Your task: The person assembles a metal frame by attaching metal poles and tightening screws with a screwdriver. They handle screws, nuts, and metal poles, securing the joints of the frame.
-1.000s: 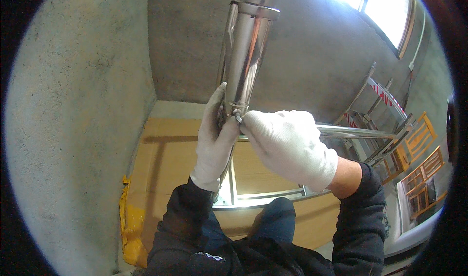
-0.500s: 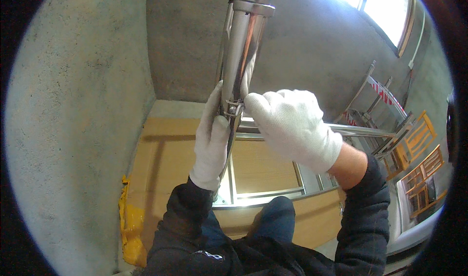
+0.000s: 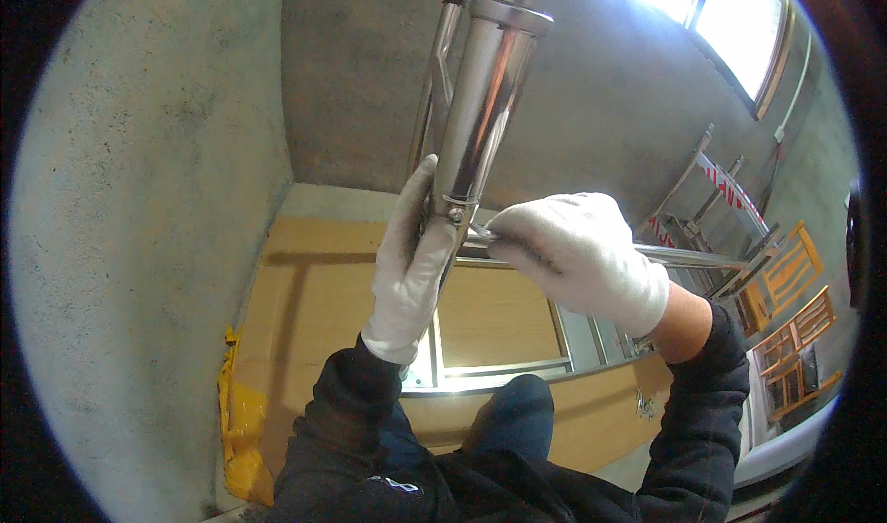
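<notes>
Steel, bright & slick: the wide tube [image 3: 480, 116] slants through upper centre of the frame, its lower end near the middle, w/ a small bolt [image 3: 455, 215] showing on that end. Left hand [image 3: 399, 287], white-gloved, is clamped round the tube's lower left side, thumb in front, forefinger pointing up along it; exact pressure I can't tell.

What could go wrong, I'd judge: smooth metal + knit glove = poor grip, so if my left eases off, the tube could twist or slide, esp. as it's top-heavy from where I hold it. The bolt looks small; thick fingertips might fumble it, & if loose it could drop toward the metal frame [image 3: 504, 371] at lower centre.

Pose: left wrist roughly straight, forearm rising from lower left. Right hand [image 3: 587, 260] sits just right of the tube, fist turned inward, fingers curled together, thumb against forefinger, approx. level w/ the bolt but apart from it. Whether there's smth pinched inside, can't tell; the shiny bit by the tips may be just the rail [image 3: 693, 258] behind. Right forearm comes up from lower right. Both my 2 sleeves are dark.
</notes>
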The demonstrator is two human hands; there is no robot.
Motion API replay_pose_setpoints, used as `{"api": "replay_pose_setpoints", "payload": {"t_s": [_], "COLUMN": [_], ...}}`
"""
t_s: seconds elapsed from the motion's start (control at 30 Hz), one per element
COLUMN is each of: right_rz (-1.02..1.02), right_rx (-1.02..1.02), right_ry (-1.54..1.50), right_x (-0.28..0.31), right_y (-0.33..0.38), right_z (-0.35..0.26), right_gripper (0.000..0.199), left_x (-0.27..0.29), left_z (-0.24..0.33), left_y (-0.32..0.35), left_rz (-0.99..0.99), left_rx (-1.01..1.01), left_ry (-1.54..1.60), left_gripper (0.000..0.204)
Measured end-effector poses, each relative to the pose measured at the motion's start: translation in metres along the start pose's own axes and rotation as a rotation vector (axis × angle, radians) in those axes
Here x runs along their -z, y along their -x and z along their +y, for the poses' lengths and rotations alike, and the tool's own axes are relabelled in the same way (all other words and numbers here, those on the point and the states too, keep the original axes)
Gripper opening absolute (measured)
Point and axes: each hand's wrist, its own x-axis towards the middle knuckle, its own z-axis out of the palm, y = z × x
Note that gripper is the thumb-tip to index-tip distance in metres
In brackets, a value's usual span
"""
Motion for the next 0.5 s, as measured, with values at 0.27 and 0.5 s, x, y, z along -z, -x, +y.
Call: {"api": "replay_pose_setpoints", "payload": {"t_s": [0.27, 0.5], "right_rz": [0.130, 0.079], "right_rx": [0.182, 0.152], "right_ry": [0.322, 0.288], "right_x": [-0.009, -0.012], "right_y": [-0.004, -0.009], "right_z": [-0.007, -0.007], "right_gripper": [0.013, 0.013], "left_x": [0.001, 0.009], "left_z": [0.003, 0.000], "left_y": [0.007, 0.011], "left_rz": [0.064, -0.001], "left_rx": [0.126, 0.321], "left_ry": [0.005, -0.088], "left_gripper": [0.064, 0.045]}}
